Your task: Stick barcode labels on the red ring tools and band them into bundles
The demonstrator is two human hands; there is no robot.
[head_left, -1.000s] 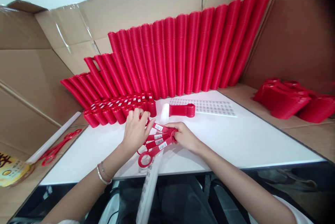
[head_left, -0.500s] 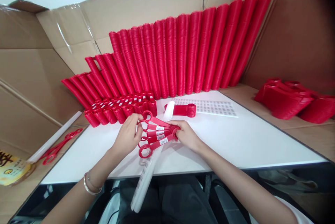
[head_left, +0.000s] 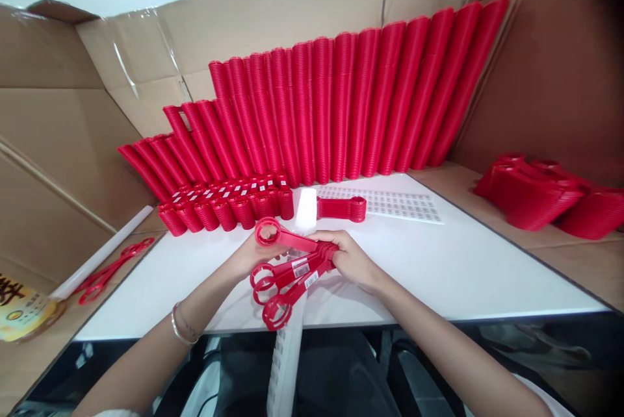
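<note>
My right hand (head_left: pixel 353 260) is closed around the gathered ends of several flat red plastic pieces (head_left: pixel 298 269) with ring-shaped ends. They fan out to the left, and some carry white barcode labels. My left hand (head_left: pixel 256 253), with a bangle on the wrist, is behind the uppermost ring. Its fingers are mostly hidden there, so what they grip does not show. Beneath the fan a curled white label sheet (head_left: pixel 285 365) runs from the tabletop down past the front edge toward my lap. A short stack of the same red pieces (head_left: pixel 341 208) lies just beyond.
Tall stacks of red pieces (head_left: pixel 322 112) lean against the cardboard wall (head_left: pixel 190 34). Shorter labelled stacks (head_left: pixel 224 214) stand at the left. A flat label sheet (head_left: pixel 404 204) lies behind. More red pieces (head_left: pixel 541 193) sit at the right; loose ones (head_left: pixel 114 267) and a jar (head_left: pixel 26 313) at the left.
My left hand has moved right, from the ring ends to behind the fan. The fanned pieces have spread, the lower ones dropping. The curled label sheet has swung more upright.
</note>
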